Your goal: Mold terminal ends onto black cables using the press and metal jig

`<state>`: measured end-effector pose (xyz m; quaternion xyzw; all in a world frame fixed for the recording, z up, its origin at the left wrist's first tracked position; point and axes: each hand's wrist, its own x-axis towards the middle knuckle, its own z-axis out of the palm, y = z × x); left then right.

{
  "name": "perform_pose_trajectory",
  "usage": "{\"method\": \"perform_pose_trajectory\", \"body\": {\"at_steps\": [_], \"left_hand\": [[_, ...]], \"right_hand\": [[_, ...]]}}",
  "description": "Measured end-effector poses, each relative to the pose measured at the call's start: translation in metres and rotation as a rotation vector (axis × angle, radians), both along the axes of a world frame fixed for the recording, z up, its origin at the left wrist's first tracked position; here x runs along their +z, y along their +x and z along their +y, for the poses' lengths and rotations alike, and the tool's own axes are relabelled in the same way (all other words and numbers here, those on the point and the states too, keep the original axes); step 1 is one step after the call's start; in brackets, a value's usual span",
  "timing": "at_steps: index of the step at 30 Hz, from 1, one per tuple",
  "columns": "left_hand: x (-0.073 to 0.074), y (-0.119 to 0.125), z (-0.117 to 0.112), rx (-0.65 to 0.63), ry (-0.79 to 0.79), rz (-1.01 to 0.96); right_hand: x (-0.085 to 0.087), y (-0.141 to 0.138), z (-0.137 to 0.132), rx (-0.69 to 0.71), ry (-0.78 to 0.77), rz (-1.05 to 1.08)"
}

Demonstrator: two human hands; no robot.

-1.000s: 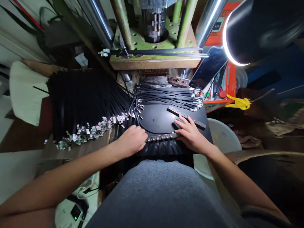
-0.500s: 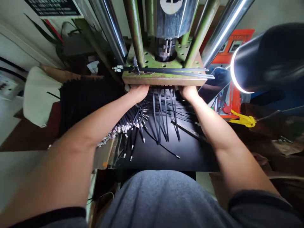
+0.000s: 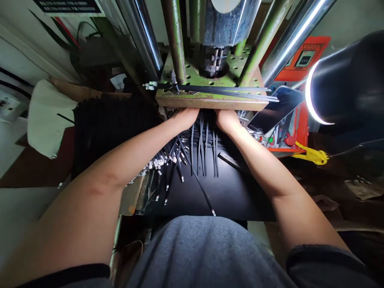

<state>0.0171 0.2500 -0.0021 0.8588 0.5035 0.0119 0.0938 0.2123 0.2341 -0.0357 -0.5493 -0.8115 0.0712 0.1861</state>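
Note:
Both of my hands reach under the front edge of a green machine plate [image 3: 213, 105], which hides the fingers. My left hand [image 3: 189, 116] is left of centre, palm side out of sight. Right of it, my right hand [image 3: 227, 119] is bent inward at the wrist. Between and below them, several thin black cables [image 3: 205, 152] hang down from under the plate onto the black table. What either hand holds cannot be made out. More black cables with light metal-like ends [image 3: 159, 162] lie in a heap beneath my left forearm.
A black bundle [image 3: 111, 132] stands at left. Across the plate lie a few black cables [image 3: 222, 89]. A lit lamp [image 3: 339, 80], a phone [image 3: 277, 106], a red tray [image 3: 303, 124] and a yellow-handled tool [image 3: 313, 155] are at right. A dark flat bar [image 3: 229, 159] rests on the black table [image 3: 192, 200].
My hands have come closer together under the plate, the right one moving left. The hanging cables have shifted slightly left, and one loose cable end on the table has swung nearer to my body.

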Motion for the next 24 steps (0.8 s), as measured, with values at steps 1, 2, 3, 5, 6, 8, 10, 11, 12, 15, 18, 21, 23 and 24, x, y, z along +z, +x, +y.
{"method": "perform_pose_trajectory", "body": {"at_steps": [1,2,3,5,6,8,10,11,12,15,18,21,23,24], "left_hand": [[0.0,0.005,-0.008,-0.032,0.027,0.006],[-0.001,0.009,-0.015,-0.049,0.056,0.014],[-0.002,0.013,-0.021,-0.05,0.083,0.021],[-0.003,0.018,-0.029,-0.026,0.129,0.033],[-0.003,0.02,-0.031,-0.014,0.145,0.039],[-0.002,0.023,-0.029,0.009,0.142,0.046],[0.003,0.027,-0.022,0.028,0.099,0.058],[0.007,0.028,-0.019,0.023,0.062,0.072],[0.012,0.029,-0.018,0.008,0.016,0.086],[0.034,0.016,-0.041,-0.058,-0.049,0.02],[0.053,-0.033,-0.12,-0.153,-0.089,-0.22],[0.048,-0.101,-0.223,-0.277,-0.634,-0.199],[0.026,-0.138,-0.277,-0.19,-0.937,-0.089],[0.01,-0.15,-0.295,-0.077,-0.976,-0.042]], "right_hand": [[0.0,-0.007,-0.007,-0.017,0.001,-0.026],[0.0,-0.013,-0.014,-0.036,0.011,-0.057],[0.001,-0.018,-0.02,-0.051,0.028,-0.09],[0.002,-0.024,-0.029,-0.074,0.064,-0.153],[0.003,-0.026,-0.03,-0.084,0.071,-0.178],[0.007,-0.029,-0.026,-0.106,0.032,-0.193],[0.015,-0.032,-0.017,-0.134,-0.064,-0.168],[0.022,-0.033,-0.014,-0.146,-0.113,-0.156],[0.03,-0.033,-0.014,-0.152,-0.155,-0.146],[0.06,-0.025,-0.049,-0.108,-0.169,-0.11],[0.075,0.002,-0.151,0.175,-0.233,0.126],[0.047,0.041,-0.275,0.596,-0.885,0.276],[0.006,0.062,-0.337,0.372,-1.018,0.203],[-0.018,0.069,-0.357,0.192,-0.985,0.189]]}}
